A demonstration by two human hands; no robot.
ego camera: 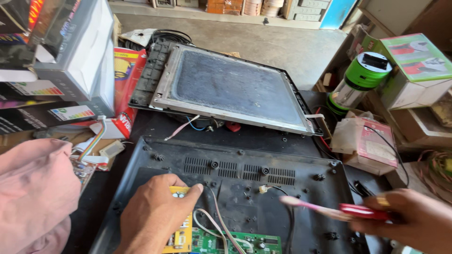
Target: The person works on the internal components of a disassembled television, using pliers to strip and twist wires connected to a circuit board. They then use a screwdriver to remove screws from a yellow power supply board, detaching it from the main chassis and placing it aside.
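A black plastic back cover (235,183) of a monitor lies open-side up in front of me. My left hand (155,214) rests on a yellow circuit board (181,230) inside it, fingers closed over the board's top edge. A green circuit board (235,242) with grey wires sits just to its right. My right hand (414,218) grips a red-handled brush (339,210), blurred, its pale tip pointing left over the cover. Behind the cover leans a bare metal-framed display panel (230,87).
Stacked cardboard boxes (61,61) stand at the left, with a pink cloth (33,193) below them. A green and silver lantern (360,77), a pink-printed packet (372,143) and more boxes (414,66) crowd the right. Loose wires (193,124) trail under the panel.
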